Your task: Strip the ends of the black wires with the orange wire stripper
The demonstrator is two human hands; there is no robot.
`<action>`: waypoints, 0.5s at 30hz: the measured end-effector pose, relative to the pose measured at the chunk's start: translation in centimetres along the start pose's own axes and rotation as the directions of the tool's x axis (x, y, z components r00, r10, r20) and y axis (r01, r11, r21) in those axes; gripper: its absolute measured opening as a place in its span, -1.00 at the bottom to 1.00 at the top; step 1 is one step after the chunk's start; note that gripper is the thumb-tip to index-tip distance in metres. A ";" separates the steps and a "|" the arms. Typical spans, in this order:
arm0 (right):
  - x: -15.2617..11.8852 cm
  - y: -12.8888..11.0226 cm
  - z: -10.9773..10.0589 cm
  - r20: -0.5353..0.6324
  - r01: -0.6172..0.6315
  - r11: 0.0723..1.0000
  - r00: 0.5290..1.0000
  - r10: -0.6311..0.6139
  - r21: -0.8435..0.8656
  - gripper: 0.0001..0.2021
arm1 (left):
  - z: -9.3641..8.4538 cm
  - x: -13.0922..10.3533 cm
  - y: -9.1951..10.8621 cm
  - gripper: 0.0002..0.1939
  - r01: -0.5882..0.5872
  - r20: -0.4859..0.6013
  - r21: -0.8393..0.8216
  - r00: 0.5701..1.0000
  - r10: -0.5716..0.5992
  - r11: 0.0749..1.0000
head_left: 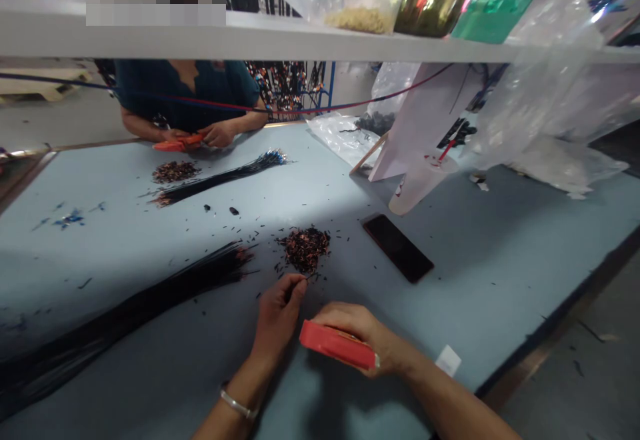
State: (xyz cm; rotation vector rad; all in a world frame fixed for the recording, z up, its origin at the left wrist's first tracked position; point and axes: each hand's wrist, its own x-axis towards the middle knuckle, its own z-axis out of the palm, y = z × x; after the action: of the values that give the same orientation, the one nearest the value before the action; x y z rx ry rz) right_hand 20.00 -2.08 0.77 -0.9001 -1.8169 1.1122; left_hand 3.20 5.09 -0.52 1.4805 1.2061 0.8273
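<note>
Just in front of a heap of black and copper-coloured clippings (pixel 306 250), my left hand (pixel 281 310) is closed in a pinch. A thin dark sliver shows at its fingertips, too small to name. My right hand (pixel 357 330) is wrapped round a red-handled plier-like tool (pixel 339 345), close to the right of my left hand. The tool's jaws are hidden. A long bundle of black wires (pixel 165 297) lies to the left, its bared copper-coloured ends pointing towards the heap.
Across the table a person's hands (pixel 217 135) hold an orange-red tool (pixel 177 143) by a second wire bundle (pixel 220 177) and clippings (pixel 175 171). A phone (pixel 399 248) and a tilted plastic cup (pixel 423 180) lie to the right. Overhead runs a shelf (pixel 300 43) with bags; a cable (pixel 280 111) hangs below.
</note>
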 end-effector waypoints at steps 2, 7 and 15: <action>0.1 -0.2 -0.1 0.014 0.000 1.000 1.000 0.000 -0.015 -0.66 | 0.0 0.0 -0.1 -0.73 0.004 -0.002 -0.001 1.000 -0.004 1.000; -0.3 0.6 0.3 -0.029 -0.024 0.999 0.999 0.023 -0.047 -0.77 | 0.1 0.0 -0.4 -0.70 0.039 0.023 -0.034 0.999 -0.039 0.999; -1.1 1.3 0.8 -0.063 -0.185 0.960 0.977 0.202 0.211 -0.77 | 0.0 0.0 -0.3 -0.74 0.011 0.004 -0.016 1.000 -0.011 1.000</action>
State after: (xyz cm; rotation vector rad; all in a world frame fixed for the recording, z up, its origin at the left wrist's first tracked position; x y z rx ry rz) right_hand 19.95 -2.84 -1.01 -1.0013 -1.5393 1.3359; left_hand 3.13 5.05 -0.81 1.4605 1.2009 0.8242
